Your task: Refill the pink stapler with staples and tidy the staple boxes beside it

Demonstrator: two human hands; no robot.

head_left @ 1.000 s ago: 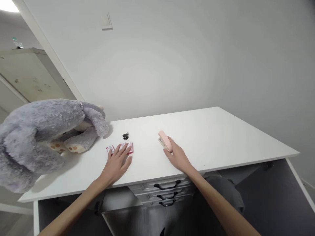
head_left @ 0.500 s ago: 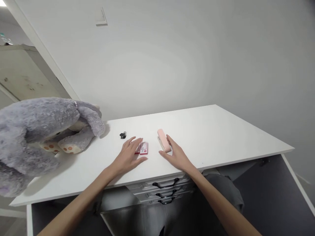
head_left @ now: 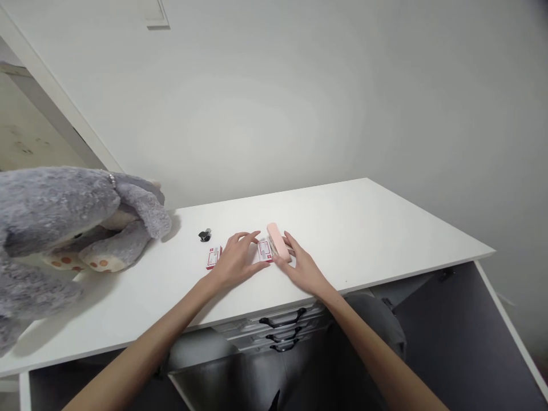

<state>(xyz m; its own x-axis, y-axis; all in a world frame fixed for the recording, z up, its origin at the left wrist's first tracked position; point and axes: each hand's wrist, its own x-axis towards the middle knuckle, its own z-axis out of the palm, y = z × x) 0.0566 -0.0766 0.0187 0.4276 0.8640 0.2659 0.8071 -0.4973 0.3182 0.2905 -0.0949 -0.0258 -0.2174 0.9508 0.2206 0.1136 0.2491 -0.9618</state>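
Note:
A pink stapler (head_left: 278, 242) lies slanted on the white tabletop. My right hand (head_left: 303, 270) is closed around its right side, with the thumb at the near end and fingers along the far side. Against the stapler's left side is a small red-and-white box (head_left: 265, 250). My left hand (head_left: 234, 260) has it between the thumb at its near edge and the fingers at its far edge. A second red-and-white box (head_left: 213, 257) lies left of my left hand, partly covered by it. Behind that rests a small black clip (head_left: 204, 235).
A large grey plush toy (head_left: 85, 217) sits on the table's left end. A plain wall (head_left: 265, 114) rises behind the tabletop (head_left: 363, 228). Drawers with black handles (head_left: 282, 318) are under the front edge, with open dark compartments on both sides.
My left hand has slid one red-and-white box rightward, away from the other and up against the stapler. The right hand stays at the stapler. The view has shifted slightly.

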